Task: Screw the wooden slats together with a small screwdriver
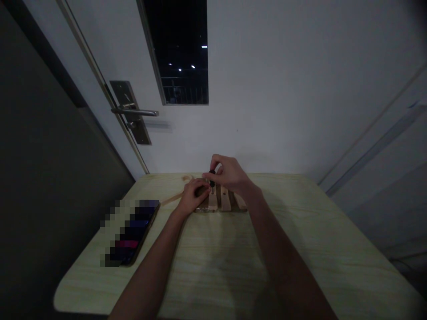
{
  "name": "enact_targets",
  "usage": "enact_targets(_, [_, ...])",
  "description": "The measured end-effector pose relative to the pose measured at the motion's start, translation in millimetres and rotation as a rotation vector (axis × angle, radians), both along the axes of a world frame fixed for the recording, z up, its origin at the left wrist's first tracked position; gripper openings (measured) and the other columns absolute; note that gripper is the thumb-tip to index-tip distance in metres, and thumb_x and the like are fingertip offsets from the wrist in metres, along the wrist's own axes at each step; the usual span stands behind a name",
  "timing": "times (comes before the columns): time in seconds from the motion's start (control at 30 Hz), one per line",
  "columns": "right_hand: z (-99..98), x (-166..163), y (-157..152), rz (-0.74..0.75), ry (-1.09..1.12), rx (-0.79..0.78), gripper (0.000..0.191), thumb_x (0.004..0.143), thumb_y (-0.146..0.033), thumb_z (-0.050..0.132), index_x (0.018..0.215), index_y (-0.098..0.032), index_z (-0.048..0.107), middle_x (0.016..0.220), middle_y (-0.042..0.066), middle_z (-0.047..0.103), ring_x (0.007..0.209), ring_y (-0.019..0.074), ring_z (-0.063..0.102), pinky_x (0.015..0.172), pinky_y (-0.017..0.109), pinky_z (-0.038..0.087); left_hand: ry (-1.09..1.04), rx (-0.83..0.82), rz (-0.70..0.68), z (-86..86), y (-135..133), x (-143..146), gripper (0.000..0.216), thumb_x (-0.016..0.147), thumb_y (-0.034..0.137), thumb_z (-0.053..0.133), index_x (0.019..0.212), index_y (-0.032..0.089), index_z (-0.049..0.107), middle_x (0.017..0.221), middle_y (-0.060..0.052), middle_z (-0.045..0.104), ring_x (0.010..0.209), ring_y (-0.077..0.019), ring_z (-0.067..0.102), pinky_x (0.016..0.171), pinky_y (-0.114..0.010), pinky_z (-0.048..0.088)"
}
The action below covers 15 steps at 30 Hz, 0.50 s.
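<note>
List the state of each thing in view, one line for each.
Left hand: curled over the left end of the wooden slat piece.
Right hand: pinching the black tool.
Black tool: upright, tip down at the slats.
Wooden slat piece: flat on the table.
Phone: flat, screen lit.
Door handle: level.

No legible text or labels

Lighting: dim, overhead; soft arm shadows on desk (pixel 300 249). Left hand (pixel 192 196), right hand (pixel 230 174): murky. Window (pixel 182 49): black w/ light specks. Door handle (pixel 135 112): motion-blurred. Edges bent, corners dark.
</note>
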State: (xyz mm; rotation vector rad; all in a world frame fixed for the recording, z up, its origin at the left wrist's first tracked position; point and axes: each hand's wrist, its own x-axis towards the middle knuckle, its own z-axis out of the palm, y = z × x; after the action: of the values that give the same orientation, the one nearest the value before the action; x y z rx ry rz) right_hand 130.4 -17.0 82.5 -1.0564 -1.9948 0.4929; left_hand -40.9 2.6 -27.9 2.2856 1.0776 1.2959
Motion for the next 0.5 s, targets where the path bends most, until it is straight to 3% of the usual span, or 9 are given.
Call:
enact_targets(0.17, [1.1, -0.6, 1.7, 0.104, 0.0, 0.018, 0.009, 0.077, -0.022, 0.06, 0.08, -0.016, 0.066, 0.073, 0.001, 0.066, 0.064, 0.0097, 0.056, 0.061, 0.023, 0.041, 0.029, -0.009, -0.01, 0.4, -0.4, -0.6, 0.013, 0.081, 0.029, 0.06, 0.088, 0.018, 0.065, 0.094, -0.006, 0.068, 0.091, -0.0219, 0.059, 0.084, -0.037, 0.043])
enact_targets(0.33, [0.8, -0.1, 2.2, 0.107, -0.045, -0.031, 0.027, 0.073, -0.01, 0.052, 0.093, -0.013, 0.071, 0.088, 0.007, 0.072, 0.066, 0.0106, 0.06, 0.063, 0.023, 0.046, 0.007, -0.008, -0.007, 1.0, 0.0, 0.0, 0.014, 0.08, 0.03, 0.061, 0.087, 0.018, 0.065, 0.091, -0.006, 0.068, 0.089, -0.0219, 0.059, 0.083, -0.038, 0.044])
enact_targets(0.5, [-0.8, 1.8, 3.1, 0.136, -0.019, -0.072, 0.03, 0.074, -0.012, 0.054, 0.1, -0.014, 0.069, 0.081, 0.004, 0.07, 0.06, 0.0085, 0.057, 0.059, 0.021, 0.044, -0.007, -0.025, -0.003, -0.4, 0.6, 0.1, 0.014, 0.079, 0.03, 0.062, 0.087, 0.019, 0.065, 0.092, -0.006, 0.068, 0.09, -0.0219, 0.06, 0.084, -0.037, 0.045])
